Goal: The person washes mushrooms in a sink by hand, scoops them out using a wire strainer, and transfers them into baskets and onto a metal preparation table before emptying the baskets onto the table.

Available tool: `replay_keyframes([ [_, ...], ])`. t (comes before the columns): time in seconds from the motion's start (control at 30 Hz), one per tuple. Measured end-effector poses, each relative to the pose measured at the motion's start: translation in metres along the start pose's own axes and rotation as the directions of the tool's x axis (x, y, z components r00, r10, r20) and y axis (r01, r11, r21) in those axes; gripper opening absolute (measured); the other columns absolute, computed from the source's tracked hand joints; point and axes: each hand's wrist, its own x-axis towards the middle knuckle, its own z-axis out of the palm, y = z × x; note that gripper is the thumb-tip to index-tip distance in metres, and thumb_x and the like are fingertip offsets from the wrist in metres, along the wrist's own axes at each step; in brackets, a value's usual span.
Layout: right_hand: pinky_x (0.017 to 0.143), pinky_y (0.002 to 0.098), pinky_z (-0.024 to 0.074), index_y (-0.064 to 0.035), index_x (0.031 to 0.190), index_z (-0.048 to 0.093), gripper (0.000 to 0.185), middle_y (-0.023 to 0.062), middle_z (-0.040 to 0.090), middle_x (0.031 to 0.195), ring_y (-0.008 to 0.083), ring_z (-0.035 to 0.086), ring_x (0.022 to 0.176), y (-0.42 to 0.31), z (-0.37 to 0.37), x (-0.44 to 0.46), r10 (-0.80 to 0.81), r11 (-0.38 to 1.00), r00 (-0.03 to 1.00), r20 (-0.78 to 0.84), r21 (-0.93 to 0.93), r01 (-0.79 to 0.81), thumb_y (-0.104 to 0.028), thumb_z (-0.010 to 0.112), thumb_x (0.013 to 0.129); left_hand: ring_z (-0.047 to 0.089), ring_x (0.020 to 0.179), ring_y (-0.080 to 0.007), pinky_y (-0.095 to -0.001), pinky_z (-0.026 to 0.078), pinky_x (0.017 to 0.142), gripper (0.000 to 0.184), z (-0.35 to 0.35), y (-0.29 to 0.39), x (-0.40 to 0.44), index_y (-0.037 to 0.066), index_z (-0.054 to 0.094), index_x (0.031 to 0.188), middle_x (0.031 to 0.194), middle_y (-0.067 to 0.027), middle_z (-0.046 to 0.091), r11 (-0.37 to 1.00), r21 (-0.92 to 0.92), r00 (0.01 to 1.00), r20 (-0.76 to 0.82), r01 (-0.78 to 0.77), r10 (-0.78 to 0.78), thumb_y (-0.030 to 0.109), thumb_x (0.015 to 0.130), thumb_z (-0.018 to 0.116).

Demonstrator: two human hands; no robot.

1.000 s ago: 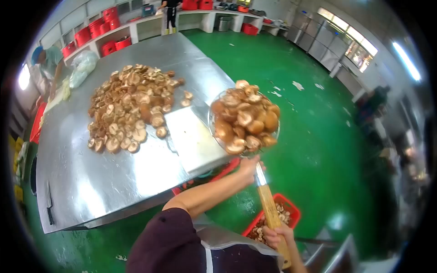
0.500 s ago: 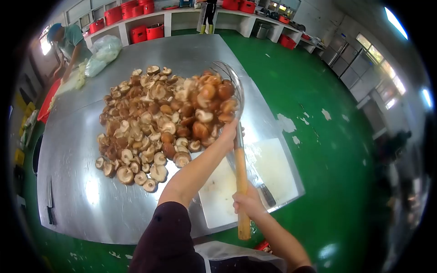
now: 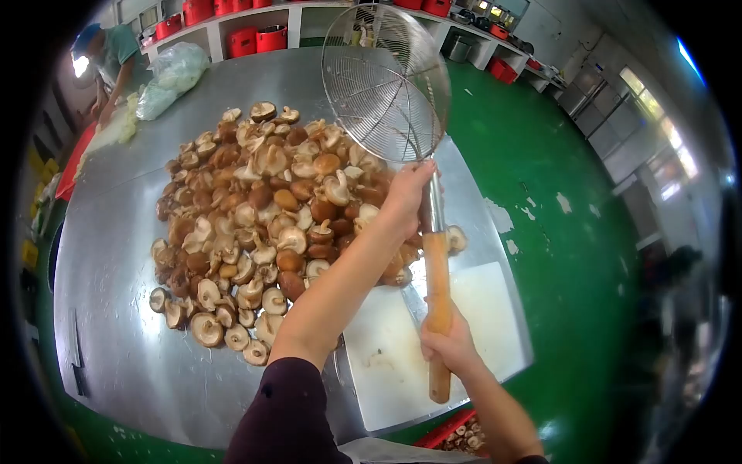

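Observation:
A large wire-mesh skimmer [image 3: 386,85] with a wooden handle [image 3: 437,271] is held up over the metal table, its basket bare of mushrooms. My left hand [image 3: 410,199] is closed around the metal shaft just below the basket. Lower down, my right hand [image 3: 451,342] wraps the wooden handle near its end. A broad heap of brown mushrooms [image 3: 263,209] lies on the table to the left of and beneath my left forearm. Under the handle is a white cutting board [image 3: 386,363], with a knife blade [image 3: 414,303] partly hidden on it.
Another knife [image 3: 76,352] lies at the left of the metal table [image 3: 116,309]. A plastic bag [image 3: 174,81] sits at the far left, beside a co-worker [image 3: 116,62]. A red crate with mushrooms [image 3: 464,437] is below the front edge. Green floor [image 3: 587,309] stretches to the right.
The skimmer, full of mushrooms before, has tipped out over the heap and swung up, its basket now without mushrooms. Both hands kept their hold and shifted slightly right.

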Motion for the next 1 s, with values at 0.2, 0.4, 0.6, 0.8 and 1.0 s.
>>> replay_keyframes([
  [0.2, 0.045, 0.0279, 0.0421, -0.0008, 0.119, 0.031, 0.058, 0.0071, 0.046, 0.065, 0.0145, 0.047, 0.047, -0.005, -0.013, -0.042, 0.074, 0.954, 0.995, 0.063, 0.287, -0.089, -0.001, 0.058, 0.067, 0.055, 0.081, -0.0199, -0.0331, 0.051, 0.069, 0.023, 0.016, -0.036, -0.014, -0.002, 0.04, 0.107, 0.092, -0.0117, 0.051, 0.999, -0.034, 0.999, 0.049, 0.006, -0.005, 0.013, 0.09, 0.038],
  [0.4, 0.052, 0.0246, 0.0442, -0.003, 0.122, 0.029, 0.057, 0.0057, 0.049, 0.073, 0.0115, 0.05, 0.056, 0.031, -0.053, -0.128, 0.008, 0.987, 0.99, -0.139, 0.159, 0.015, 0.001, 0.057, 0.072, 0.054, 0.086, -0.0192, -0.0322, 0.05, 0.072, 0.037, 0.096, -0.088, -0.06, 0.0, 0.031, 0.119, 0.1, -0.0096, 0.048, 0.991, -0.024, 0.933, 0.342, 0.131, -0.115, 0.013, 0.088, 0.046],
  [0.6, 0.059, 0.0336, 0.047, -0.0033, 0.11, 0.042, 0.043, 0.012, 0.057, 0.076, 0.0236, 0.06, 0.067, 0.101, -0.071, -0.288, -0.385, 0.736, 0.425, -0.819, -0.55, -0.395, -0.007, 0.061, 0.071, 0.056, 0.085, -0.0173, -0.0317, 0.047, 0.074, 0.03, 0.227, -0.186, -0.168, 0.008, 0.04, 0.107, 0.089, -0.005, 0.052, 0.951, 0.142, 0.486, 0.833, 0.274, -0.264, 0.004, 0.08, 0.055],
  [0.8, 0.063, 0.038, 0.0476, -0.0065, 0.099, 0.05, 0.037, 0.0147, 0.059, 0.08, 0.034, 0.06, 0.074, 0.132, -0.008, -0.407, -0.234, 0.772, -0.067, -0.97, -0.144, -0.619, -0.012, 0.065, 0.066, 0.058, 0.076, -0.0173, -0.0325, 0.048, 0.07, 0.022, 0.272, -0.303, -0.272, 0.008, 0.044, 0.097, 0.079, -0.0044, 0.054, 0.563, 0.394, 0.04, 0.793, 0.726, -0.607, 0.009, 0.08, 0.057],
  [1.0, 0.062, 0.0447, 0.0453, -0.0077, 0.105, 0.043, 0.042, 0.0195, 0.058, 0.078, 0.0382, 0.058, 0.074, 0.176, 0.007, -0.433, 0.068, 0.798, -0.069, -0.995, 0.096, -0.596, -0.013, 0.06, 0.067, 0.057, 0.07, -0.0165, -0.0326, 0.049, 0.067, 0.018, 0.261, -0.387, -0.316, 0.008, 0.047, 0.093, 0.073, -0.0036, 0.053, 0.472, 0.503, 0.047, 0.646, 0.724, -0.762, 0.016, 0.08, 0.057],
])
